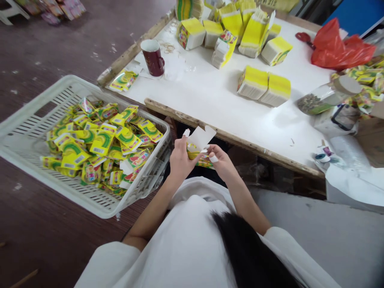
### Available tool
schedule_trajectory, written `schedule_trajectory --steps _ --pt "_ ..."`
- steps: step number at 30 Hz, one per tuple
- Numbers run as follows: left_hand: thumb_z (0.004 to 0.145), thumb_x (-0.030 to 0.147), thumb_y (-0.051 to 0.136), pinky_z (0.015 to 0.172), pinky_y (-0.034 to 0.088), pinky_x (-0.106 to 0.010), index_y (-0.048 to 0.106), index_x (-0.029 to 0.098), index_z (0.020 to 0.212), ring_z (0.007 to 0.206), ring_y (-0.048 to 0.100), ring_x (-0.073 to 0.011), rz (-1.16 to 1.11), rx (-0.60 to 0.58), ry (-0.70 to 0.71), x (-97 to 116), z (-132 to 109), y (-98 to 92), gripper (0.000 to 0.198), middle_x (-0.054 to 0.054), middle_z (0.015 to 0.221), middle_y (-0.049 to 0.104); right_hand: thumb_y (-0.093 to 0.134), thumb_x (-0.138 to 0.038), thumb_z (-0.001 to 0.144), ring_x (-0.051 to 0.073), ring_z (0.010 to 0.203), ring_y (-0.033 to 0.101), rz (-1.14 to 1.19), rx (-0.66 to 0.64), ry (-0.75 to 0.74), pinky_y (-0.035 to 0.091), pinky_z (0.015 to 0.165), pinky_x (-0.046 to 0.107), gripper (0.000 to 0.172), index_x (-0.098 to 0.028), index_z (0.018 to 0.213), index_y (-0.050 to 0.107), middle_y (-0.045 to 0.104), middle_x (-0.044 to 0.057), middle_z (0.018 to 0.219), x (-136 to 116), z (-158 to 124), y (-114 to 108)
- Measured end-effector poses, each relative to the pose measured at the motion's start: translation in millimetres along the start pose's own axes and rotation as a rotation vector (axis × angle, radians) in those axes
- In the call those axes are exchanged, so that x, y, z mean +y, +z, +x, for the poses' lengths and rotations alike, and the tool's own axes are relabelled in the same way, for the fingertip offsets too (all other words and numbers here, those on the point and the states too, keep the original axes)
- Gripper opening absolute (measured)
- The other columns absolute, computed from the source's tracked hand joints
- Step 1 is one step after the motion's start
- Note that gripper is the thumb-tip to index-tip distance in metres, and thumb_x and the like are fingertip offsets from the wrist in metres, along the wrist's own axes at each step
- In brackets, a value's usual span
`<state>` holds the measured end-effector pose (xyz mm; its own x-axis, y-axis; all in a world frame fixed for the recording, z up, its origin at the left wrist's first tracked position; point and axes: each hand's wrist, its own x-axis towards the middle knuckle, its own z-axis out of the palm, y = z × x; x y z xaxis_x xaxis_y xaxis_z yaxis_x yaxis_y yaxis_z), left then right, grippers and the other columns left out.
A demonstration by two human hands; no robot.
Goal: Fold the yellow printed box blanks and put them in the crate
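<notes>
My left hand (180,159) and my right hand (221,161) both grip one small yellow carton (198,147) just below the table's front edge. Its white flaps stand open at the top. The fingers of both hands are closed round it. To the left, a white plastic basket (27,124) holds several folded yellow and green cartons (99,144).
The white table (210,96) carries stacks of flat yellow cartons (264,84), more stacks at the back (237,28), a dark red mug (153,57), an orange plastic bag (339,46), a jar (325,98) and tape rolls (324,157). The wooden table rim (228,136) runs close to my hands.
</notes>
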<state>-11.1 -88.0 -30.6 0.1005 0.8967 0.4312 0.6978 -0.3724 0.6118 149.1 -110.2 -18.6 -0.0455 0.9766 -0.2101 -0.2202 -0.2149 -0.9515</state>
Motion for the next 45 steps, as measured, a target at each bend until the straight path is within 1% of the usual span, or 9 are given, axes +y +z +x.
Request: schedule_trajectory --steps 11,14,17,23,26,30,37,41,45 --pt "0.074 0.023 0.072 0.080 0.054 -0.035 0.043 0.024 0.119 0.101 0.068 -0.0246 -0.194 -0.309 -0.100 19 -13 -1.1 0.053 -0.007 0.114 0.063 0.082 -0.061 0.068 0.026 0.104 0.069 0.052 -0.129 0.138 0.055 0.093 0.039 0.056 -0.028 0.111 0.069 0.075 0.005 0.109 -10 13 13" --pt "0.071 0.026 0.073 0.076 0.054 -0.037 0.037 0.024 0.126 0.092 0.070 -0.0270 -0.250 -0.411 -0.246 22 -7 -4.7 0.065 -0.008 0.110 0.066 0.072 -0.064 0.075 0.030 0.112 0.066 -0.114 -0.169 0.028 0.053 0.099 0.043 0.060 -0.027 0.122 0.066 0.072 0.007 0.116 -13 8 11" --pt "0.070 0.030 0.075 0.071 0.054 -0.039 0.029 0.021 0.135 0.087 0.071 -0.0289 -0.316 -0.476 -0.277 20 -3 -0.8 0.080 -0.012 0.110 0.067 0.068 -0.043 0.083 0.031 0.121 0.061 -0.431 -0.173 -0.139 0.045 0.110 0.048 0.053 -0.025 0.132 0.062 0.068 0.009 0.126 -17 1 12" --pt "0.066 0.020 0.074 0.101 0.048 -0.050 0.036 0.014 0.138 0.127 0.055 -0.0359 -0.213 -0.272 -0.081 5 -8 8.3 0.082 -0.024 0.139 0.050 0.049 -0.022 0.089 0.027 0.139 0.049 -0.604 -0.037 -0.304 0.034 0.121 0.048 0.052 -0.029 0.139 0.058 0.062 0.006 0.139 -9 3 9" --pt "0.069 0.017 0.072 0.103 0.048 -0.050 0.046 0.013 0.132 0.122 0.058 -0.0337 -0.155 -0.317 -0.080 -1 -5 -3.5 0.069 -0.019 0.130 0.060 0.048 -0.030 0.094 0.028 0.141 0.047 -0.605 0.043 -0.323 0.035 0.121 0.047 0.054 -0.027 0.147 0.049 0.055 0.008 0.148 -4 7 0" --pt "0.068 0.031 0.080 0.096 0.053 -0.045 0.059 0.016 0.120 0.108 0.067 -0.0307 -0.187 -0.397 -0.083 -8 5 -24.5 0.059 -0.013 0.116 0.070 0.061 -0.037 0.090 0.035 0.146 0.041 -0.766 -0.192 -0.377 0.038 0.116 0.052 0.053 -0.022 0.140 0.056 0.038 0.018 0.159 -6 8 -10" --pt "0.060 0.041 0.089 0.097 0.054 -0.043 0.064 0.021 0.118 0.104 0.070 -0.0297 -0.280 -0.438 -0.040 -10 19 -42.0 0.066 -0.010 0.116 0.073 0.065 -0.043 0.090 0.031 0.131 0.056 -0.707 -0.422 -0.309 0.043 0.111 0.050 0.027 -0.026 0.109 0.072 0.055 0.013 0.144 -38 9 -27" --pt "0.062 0.036 0.087 0.098 0.053 -0.046 0.065 0.019 0.117 0.108 0.068 -0.0317 -0.204 -0.357 -0.031 -1 18 -34.1 0.062 -0.012 0.116 0.072 0.070 -0.046 0.085 0.033 0.139 0.045 -0.672 -0.280 -0.325 0.038 0.114 0.052 0.033 -0.023 0.107 0.065 0.053 0.016 0.140 -34 7 -14" --pt "0.061 0.040 0.088 0.099 0.052 -0.044 0.064 0.019 0.116 0.108 0.067 -0.0296 -0.437 -0.322 -0.171 -3 16 -32.2 0.063 -0.010 0.115 0.072 0.076 -0.058 0.075 0.030 0.132 0.052 -0.374 -0.139 -0.244 0.046 0.108 0.046 0.068 -0.026 0.128 0.048 0.051 0.015 0.143 -9 9 -5"
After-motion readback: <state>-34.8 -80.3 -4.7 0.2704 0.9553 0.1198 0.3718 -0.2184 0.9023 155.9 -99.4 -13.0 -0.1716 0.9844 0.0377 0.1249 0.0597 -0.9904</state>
